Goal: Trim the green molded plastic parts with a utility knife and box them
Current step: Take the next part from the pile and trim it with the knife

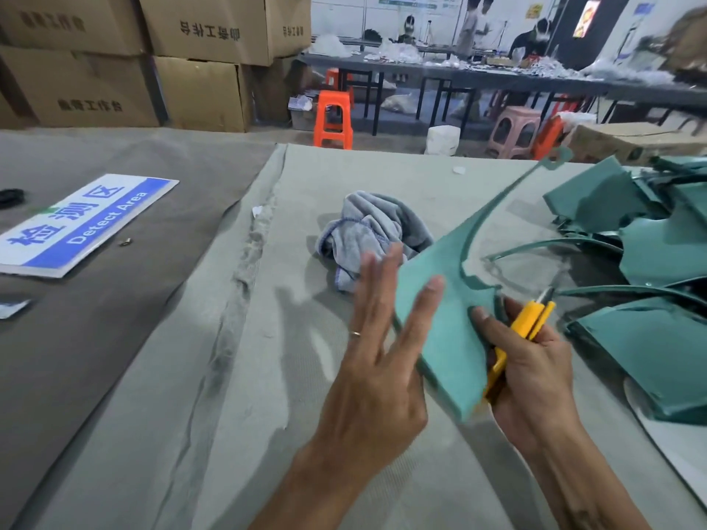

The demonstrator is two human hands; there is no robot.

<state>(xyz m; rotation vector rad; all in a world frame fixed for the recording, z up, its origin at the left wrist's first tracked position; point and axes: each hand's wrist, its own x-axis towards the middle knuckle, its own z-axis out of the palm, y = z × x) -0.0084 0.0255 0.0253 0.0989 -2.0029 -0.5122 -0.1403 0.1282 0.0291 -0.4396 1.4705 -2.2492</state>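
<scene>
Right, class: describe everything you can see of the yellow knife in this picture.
The knife has a yellow plastic-looking body and a short blade tip that points up and away from the person. The right hand holds it, fingers curled round the handle, so much of its length is hidden. It lies tilted behind the edge of the green part, which the same hand's thumb presses. It is off the table, held in the air.
</scene>
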